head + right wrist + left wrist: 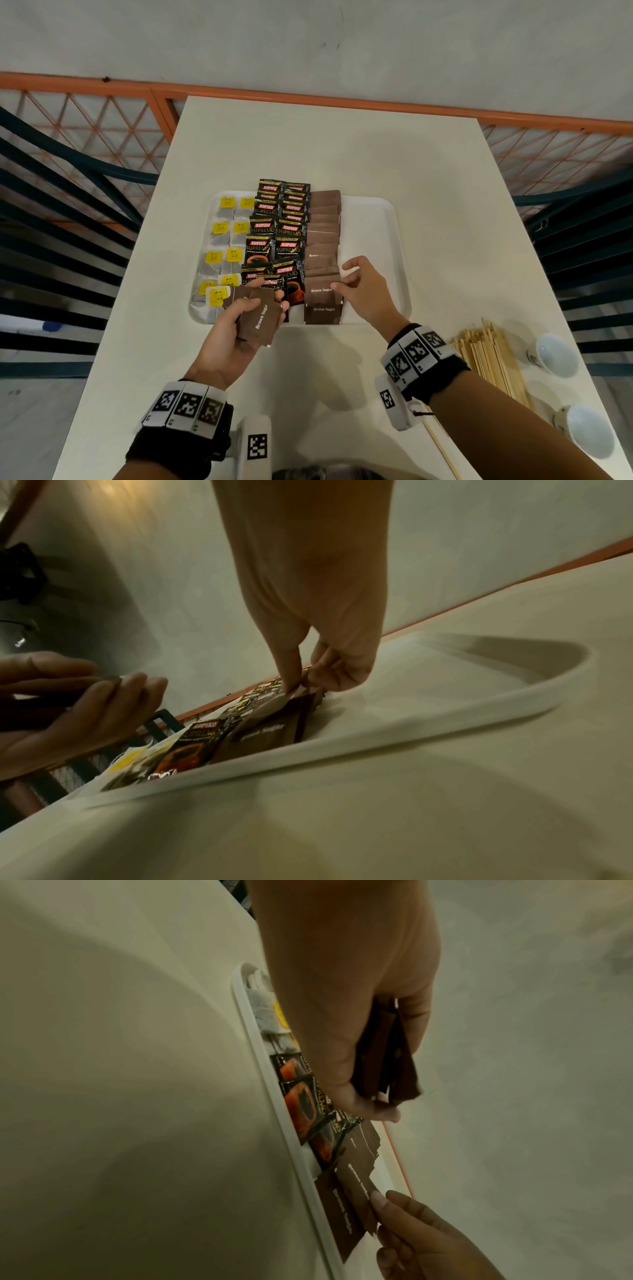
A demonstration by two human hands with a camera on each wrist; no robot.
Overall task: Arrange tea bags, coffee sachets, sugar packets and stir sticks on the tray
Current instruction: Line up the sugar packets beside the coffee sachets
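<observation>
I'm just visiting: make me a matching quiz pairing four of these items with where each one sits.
Items:
1. tea bags
2. coffee sachets
3. sugar packets
4. stir sticks

Places:
A. tray's middle rows
B. on the table, right of the tray
C. tray's left side
D. just right of the coffee

Pairs: 1-C, 2-A, 3-D, 4-B

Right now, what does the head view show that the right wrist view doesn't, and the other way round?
Only the head view shows the stir sticks lying on the table right of the tray, two white cups, and the whole sugar column.

Only the right wrist view shows the right hand's fingers pinching a packet edge at close range.

Both show the white tray, coffee sachets, brown sugar packets, and the left hand holding spare packets.
</observation>
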